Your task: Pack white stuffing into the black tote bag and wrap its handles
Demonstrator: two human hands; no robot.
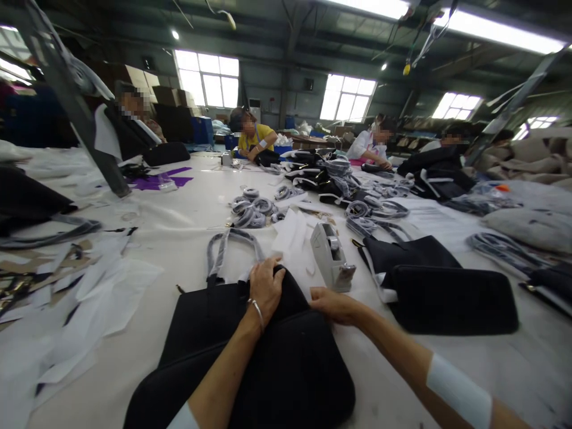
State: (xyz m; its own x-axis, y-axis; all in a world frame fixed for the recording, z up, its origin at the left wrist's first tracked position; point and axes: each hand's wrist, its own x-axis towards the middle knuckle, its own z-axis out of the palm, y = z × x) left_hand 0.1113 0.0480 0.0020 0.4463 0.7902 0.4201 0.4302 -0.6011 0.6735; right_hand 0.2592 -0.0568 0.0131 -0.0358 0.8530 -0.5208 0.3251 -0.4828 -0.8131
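Observation:
A black fabric bag lies in front of me on the white table, its grey handle looped out toward the far side. My left hand, with a bracelet at the wrist, curls over the bag's top edge and grips the fabric. My right hand rests at the bag's right top edge with the fingers tucked against the fabric. What they pinch is hidden.
A white tape dispenser stands just beyond my right hand. Another black bag lies to the right. Coiled grey straps and white paper scraps cover the table. Several people work at the far side.

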